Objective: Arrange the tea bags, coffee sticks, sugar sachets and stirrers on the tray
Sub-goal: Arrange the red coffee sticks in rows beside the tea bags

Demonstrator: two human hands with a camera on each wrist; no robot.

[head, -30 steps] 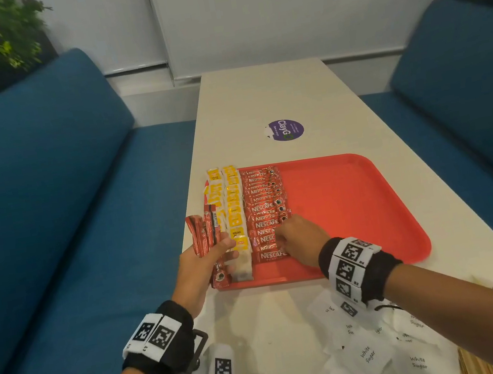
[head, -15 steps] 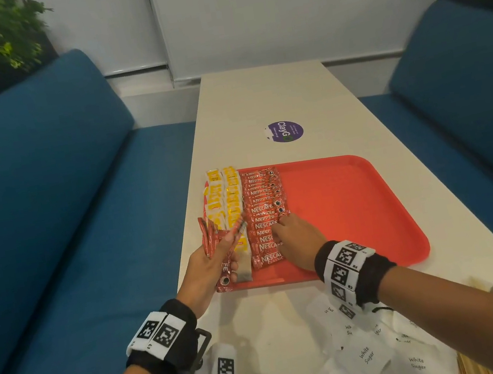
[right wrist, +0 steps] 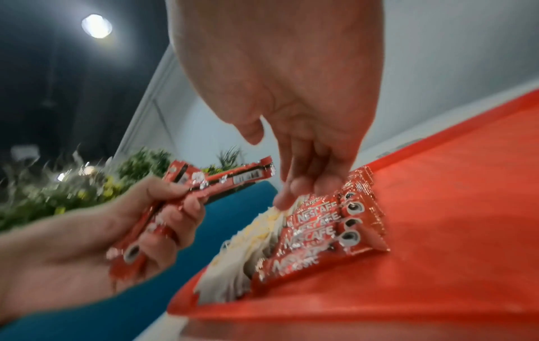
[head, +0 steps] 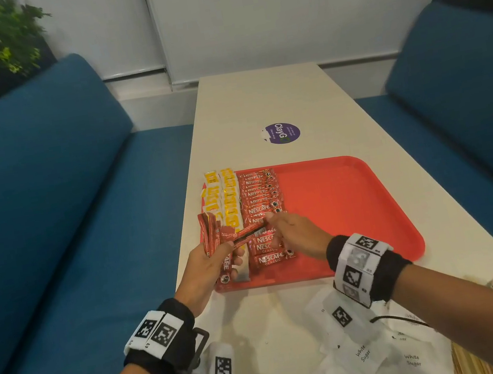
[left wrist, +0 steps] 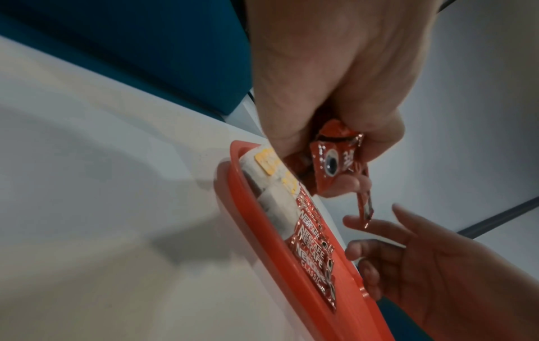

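The coffee sticks (head: 263,216) lie in a column on the left part of the red tray (head: 343,204), just beside the yellow tea bags (head: 223,203). Your left hand (head: 205,265) clamps a small bundle of spare sticks (head: 214,239) over the tray's near-left corner, one stick poking out toward your right hand (head: 294,234). That hand's fingers are apart and loose, holding nothing, tips just at the column. Take the offered stick by its end and lay it flat, parallel with the row, logo up. Since half a second ago, the bundle has tilted so one stick reaches across. The sugar sachets (head: 379,356) wait on the tabletop (head: 258,101).
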